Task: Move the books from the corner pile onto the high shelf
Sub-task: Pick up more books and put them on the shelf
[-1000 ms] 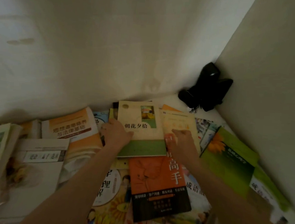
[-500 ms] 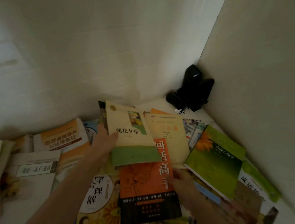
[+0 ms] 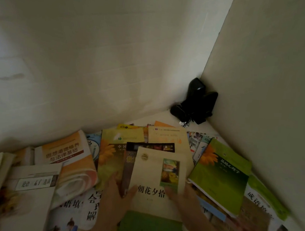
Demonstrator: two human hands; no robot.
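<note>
A cream book with a green bottom band (image 3: 154,172) is raised a little off the corner pile, close to the camera. My left hand (image 3: 115,200) grips its left edge with the thumb on the cover. My right hand (image 3: 183,199) holds its right edge, thumb lying on the cover too. Under it a dark book (image 3: 129,161), a yellow-green sunflower book (image 3: 108,157) and a cream-orange book (image 3: 166,136) lie on the pile. The high shelf is out of view.
A green book (image 3: 221,177) lies to the right, an orange-and-white book (image 3: 63,152) and a white book (image 3: 33,188) to the left. Black objects (image 3: 194,104) stand in the corner where two pale walls meet. Several more books cover the surface.
The cream book has come off the pile toward me, uncovering the dark book. My right hand left the orange book and took the cream book's right edge.
</note>
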